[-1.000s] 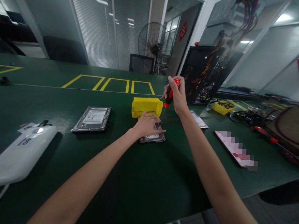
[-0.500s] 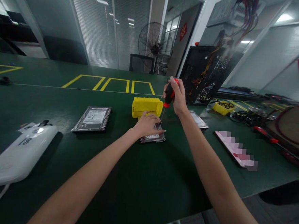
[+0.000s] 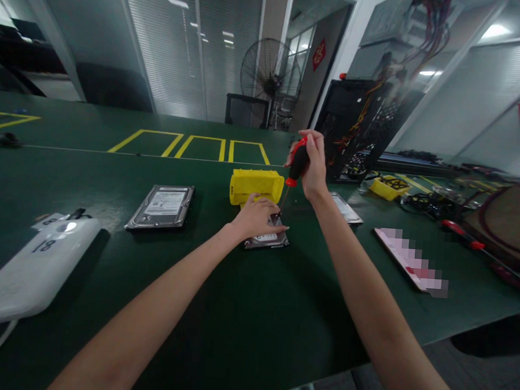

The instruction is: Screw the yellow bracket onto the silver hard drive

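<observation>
My left hand (image 3: 255, 217) lies over a silver hard drive (image 3: 265, 241), holding it on the table. Its thumb stretches across the drive, apart from the other fingers, and part of the drive is hidden under the hand. In my right hand (image 3: 314, 163) is a red and black screwdriver (image 3: 298, 161), gripped around its handle and slightly tilted. The thin shaft points down to the drive's upper right part, beside my left fingertips. Contact at the tip is too small to make out. Just behind the drive, a yellow plastic bin (image 3: 254, 184) lies with its opening towards me.
Another hard drive (image 3: 163, 207) lies to the left, and a third drive (image 3: 347, 209) is partly behind my right forearm. A white device (image 3: 36, 268) with a cable sits far left. Rightward are a pink phone-like slab (image 3: 400, 258), an open computer case (image 3: 342, 129) and a small yellow bin (image 3: 387, 189).
My right hand has shifted its grip around the screwdriver handle, and the handle leans slightly more to the right. My left hand and the drive under it stay in place.
</observation>
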Tool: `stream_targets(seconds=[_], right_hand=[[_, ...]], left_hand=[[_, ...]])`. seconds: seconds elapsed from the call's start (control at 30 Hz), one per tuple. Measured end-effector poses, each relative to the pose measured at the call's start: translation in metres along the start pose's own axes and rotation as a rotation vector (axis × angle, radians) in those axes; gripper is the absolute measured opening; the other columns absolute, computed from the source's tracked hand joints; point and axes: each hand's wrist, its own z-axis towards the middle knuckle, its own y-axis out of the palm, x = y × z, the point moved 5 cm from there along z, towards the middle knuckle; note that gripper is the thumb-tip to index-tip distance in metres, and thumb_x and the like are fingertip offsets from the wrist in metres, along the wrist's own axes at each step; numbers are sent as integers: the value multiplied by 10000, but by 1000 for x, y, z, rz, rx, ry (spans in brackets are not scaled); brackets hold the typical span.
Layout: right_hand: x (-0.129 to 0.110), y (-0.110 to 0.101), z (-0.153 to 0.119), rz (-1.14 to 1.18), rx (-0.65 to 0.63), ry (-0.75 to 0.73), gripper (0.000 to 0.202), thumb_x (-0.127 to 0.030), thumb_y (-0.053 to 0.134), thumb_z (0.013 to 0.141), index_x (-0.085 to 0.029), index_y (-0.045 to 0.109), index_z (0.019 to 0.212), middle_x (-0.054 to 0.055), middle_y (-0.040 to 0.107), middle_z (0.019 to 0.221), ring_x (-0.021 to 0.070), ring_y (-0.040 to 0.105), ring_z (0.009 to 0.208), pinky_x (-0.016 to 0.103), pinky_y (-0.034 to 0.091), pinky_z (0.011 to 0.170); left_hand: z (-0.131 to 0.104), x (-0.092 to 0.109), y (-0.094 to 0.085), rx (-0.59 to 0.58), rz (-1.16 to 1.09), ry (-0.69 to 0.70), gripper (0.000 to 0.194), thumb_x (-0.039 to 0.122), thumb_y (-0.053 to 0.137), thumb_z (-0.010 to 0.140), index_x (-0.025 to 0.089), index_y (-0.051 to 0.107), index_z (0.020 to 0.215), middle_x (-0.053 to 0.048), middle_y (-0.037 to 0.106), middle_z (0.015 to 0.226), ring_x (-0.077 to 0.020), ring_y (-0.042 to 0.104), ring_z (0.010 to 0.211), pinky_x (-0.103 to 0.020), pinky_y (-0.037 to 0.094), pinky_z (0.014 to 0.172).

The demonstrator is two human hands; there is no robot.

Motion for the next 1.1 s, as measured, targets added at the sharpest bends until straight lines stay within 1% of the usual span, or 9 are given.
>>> stream_targets(seconds=[0.1, 0.23, 0.37, 0.5, 0.6, 0.77, 0.9, 1.0, 1.1], right_hand=[[-1, 3, -2, -22, 31, 14, 354, -621, 509, 842, -294, 441, 960, -56, 505, 696, 81, 506, 497, 239, 467, 497], [-1, 8, -5, 28, 58, -7, 382, -522, 652, 787, -294, 372, 913, -97, 484, 648, 54, 410, 405, 217, 398, 428], [-1, 9, -5, 87, 66, -17, 386, -504, 657, 790, -277, 353, 860, -103, 509, 629, 52, 445, 414, 207, 403, 428], [-2, 7, -3, 104, 72, -33, 367, -543, 641, 785, -258, 411, 816, -79, 536, 662, 61, 515, 469, 213, 443, 458], [0, 4, -2, 113, 68, -11, 355, -585, 601, 792, -244, 511, 832, -51, 555, 722, 65, 553, 514, 220, 455, 468], [5, 3, -1, 122, 36, 60, 436, -648, 497, 824, -229, 598, 891, -22, 553, 724, 80, 550, 538, 235, 448, 466], [6, 6, -3, 105, 57, 81, 418, -665, 489, 817, -265, 539, 929, -35, 534, 701, 75, 515, 522, 212, 384, 423], [5, 8, -5, 101, 88, 81, 363, -607, 578, 793, -285, 482, 930, -55, 514, 696, 60, 466, 486, 198, 333, 395], [4, 8, -6, 112, 107, 95, 353, -565, 629, 769, -277, 460, 885, -61, 517, 698, 57, 457, 480, 197, 328, 392]], left_hand=[[0, -1, 1, 0, 4, -4, 645, 702, 386, 872, 186, 649, 1156, -92, 631, 1247, -285, 540, 1169, -499, 240, 1064], [1, 0, 1, 10, 2, 8, 620, 688, 394, 879, 188, 659, 1132, -88, 643, 1225, -284, 542, 1168, -498, 244, 1054], [1, 1, -1, 16, -8, 6, 610, 684, 404, 881, 185, 665, 1115, -92, 649, 1216, -286, 546, 1165, -499, 248, 1049], [0, 2, -2, 3, -10, -3, 620, 691, 405, 876, 183, 659, 1125, -96, 640, 1235, -280, 545, 1168, -500, 248, 1053], [0, 1, -2, -4, -9, -6, 618, 686, 400, 879, 185, 656, 1133, -94, 638, 1238, -285, 543, 1170, -505, 242, 1056], [0, 0, 0, -4, -5, -3, 629, 683, 407, 878, 173, 650, 1152, -98, 634, 1242, -292, 539, 1173, -511, 233, 1062], [0, 0, 0, 3, -2, 2, 625, 674, 406, 886, 164, 649, 1153, -105, 634, 1242, -289, 542, 1169, -506, 236, 1060], [0, 1, -1, -1, 0, 0, 617, 668, 409, 888, 164, 648, 1151, -99, 633, 1241, -282, 543, 1162, -482, 280, 1033], [0, 2, -2, -11, 0, -5, 631, 674, 416, 881, 155, 647, 1155, -100, 631, 1236, -282, 532, 1160, -460, 328, 996]])
